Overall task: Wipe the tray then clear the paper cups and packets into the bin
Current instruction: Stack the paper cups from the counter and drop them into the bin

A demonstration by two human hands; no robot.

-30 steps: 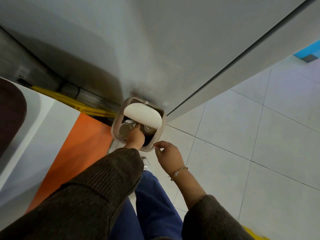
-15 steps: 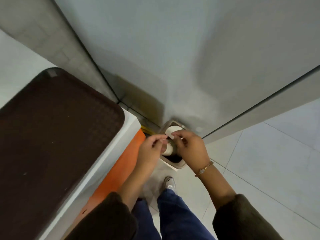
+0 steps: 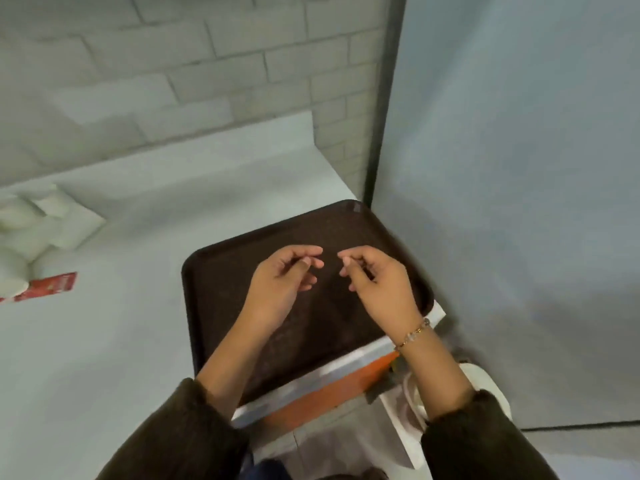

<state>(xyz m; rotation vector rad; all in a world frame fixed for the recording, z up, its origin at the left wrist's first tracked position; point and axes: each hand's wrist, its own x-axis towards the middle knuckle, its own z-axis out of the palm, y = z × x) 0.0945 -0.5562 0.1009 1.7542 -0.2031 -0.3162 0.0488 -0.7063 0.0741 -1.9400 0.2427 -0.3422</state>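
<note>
A dark brown tray point(image 3: 221, 292) lies on the white counter's right end with nothing on it. Above its middle hover my left hand point(image 3: 280, 282) and my right hand point(image 3: 377, 282), side by side, fingers loosely curled and holding nothing. The bin point(image 3: 485, 379) stands on the floor at the lower right, mostly hidden behind my right forearm. At the far left edge of the counter lies a red packet point(image 3: 48, 285) beside white paper cups point(image 3: 14, 275).
White napkins point(image 3: 52, 216) are piled at the counter's point(image 3: 104, 341) left edge. A tiled wall runs behind the counter and a grey panel point(image 3: 519, 202) rises at its right. The counter front is orange point(image 3: 329, 393).
My view has swung up from the bin on the floor to the counter. Both hands have left the bin and now hang over the tray, holding nothing.
</note>
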